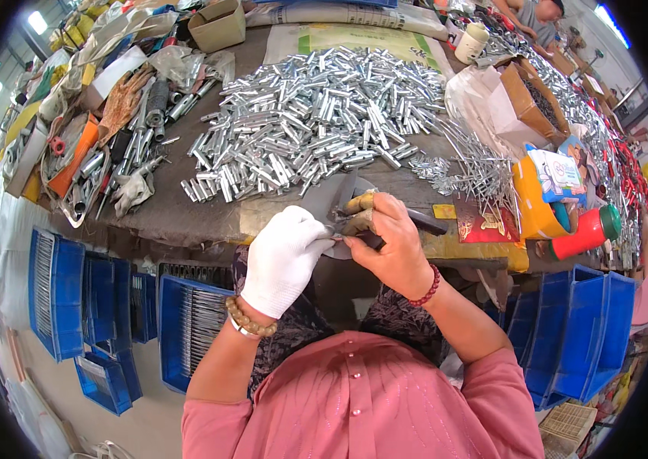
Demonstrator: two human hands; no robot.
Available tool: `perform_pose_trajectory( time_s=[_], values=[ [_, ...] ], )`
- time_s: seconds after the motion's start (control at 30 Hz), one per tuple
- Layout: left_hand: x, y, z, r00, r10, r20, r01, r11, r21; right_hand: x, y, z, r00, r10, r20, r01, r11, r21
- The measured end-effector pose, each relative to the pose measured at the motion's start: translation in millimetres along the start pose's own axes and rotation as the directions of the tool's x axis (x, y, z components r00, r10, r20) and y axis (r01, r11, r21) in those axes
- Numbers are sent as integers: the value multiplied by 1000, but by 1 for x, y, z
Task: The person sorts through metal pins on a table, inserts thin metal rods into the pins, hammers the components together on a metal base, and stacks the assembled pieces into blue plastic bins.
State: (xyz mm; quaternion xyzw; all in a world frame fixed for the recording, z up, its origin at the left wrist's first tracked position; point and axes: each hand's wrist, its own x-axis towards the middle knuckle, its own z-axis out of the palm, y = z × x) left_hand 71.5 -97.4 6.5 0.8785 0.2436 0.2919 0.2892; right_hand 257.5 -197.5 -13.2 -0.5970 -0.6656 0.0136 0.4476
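My left hand (284,258), in a white glove, is closed on a small metal piece (337,226) at the near edge of the workbench. My right hand (387,239), bare with taped fingertips and a red bead bracelet, pinches the same small piece from the right, touching the left hand. Beneath both hands lies a grey metal plate (327,197) with a dark bar (425,222) running off to the right. Just beyond, a large heap of shiny metal tubes (316,122) covers the middle of the bench.
A pile of thin metal pins (473,170) lies right of the heap. An orange container (536,205), a red bottle with green cap (584,232) and a cardboard box (534,96) stand at right. Blue bins (190,321) sit below the bench. Another person (540,15) works far back.
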Motion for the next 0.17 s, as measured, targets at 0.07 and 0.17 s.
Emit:
perform_pose_trajectory(
  time_s=[0.07, 0.17],
  values=[
    [-1, 0, 0, 1000, -2, -10, 2, 1000, -2, -1, 1, 1, 1000, 2, 5, -3, 1000, 8],
    [-2, -2, -1, 1000, 1, -15, -1, 1000, -26, -2, 1, 2, 1000, 12, 14, -12, 1000, -27]
  ],
)
